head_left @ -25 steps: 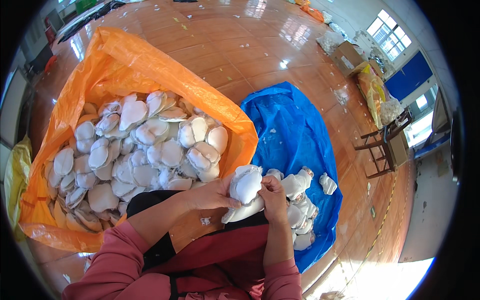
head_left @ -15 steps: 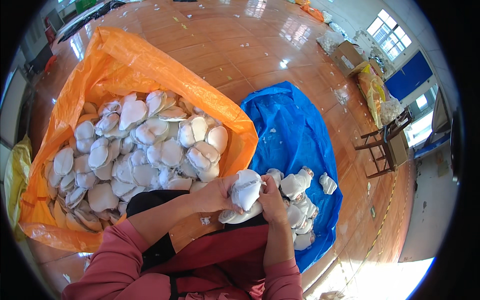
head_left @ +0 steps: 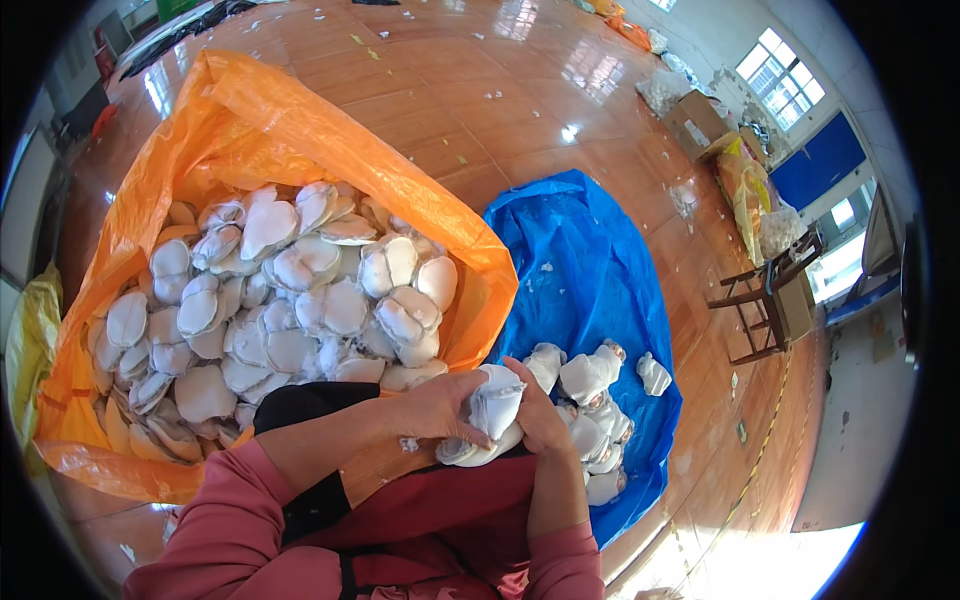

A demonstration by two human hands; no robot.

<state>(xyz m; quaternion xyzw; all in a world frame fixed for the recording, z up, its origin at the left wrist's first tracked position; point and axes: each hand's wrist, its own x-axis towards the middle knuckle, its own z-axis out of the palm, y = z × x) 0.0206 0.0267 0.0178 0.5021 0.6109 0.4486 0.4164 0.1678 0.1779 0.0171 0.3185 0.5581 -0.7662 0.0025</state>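
Note:
A white padded fabric piece, rounded and partly folded, is held between my two hands above my lap. My left hand grips its left side, fingers bent around it. My right hand closes on its right edge, near the top. Just beneath lies another white padded piece, partly covered by the held one. To the left, an orange woven sack lies wide open, heaped with white padded pieces. Several bundled white pieces rest on the blue sack beyond my right hand.
A wooden chair stands on the tiled floor at the right. Behind it are a cardboard box and a yellow bag. Another yellow sack sits at the far left. White scraps dot the floor.
The held piece has turned and is rolled narrower between my hands. My right hand has shifted slightly lower, with its fingers across the top edge. The view has moved a little.

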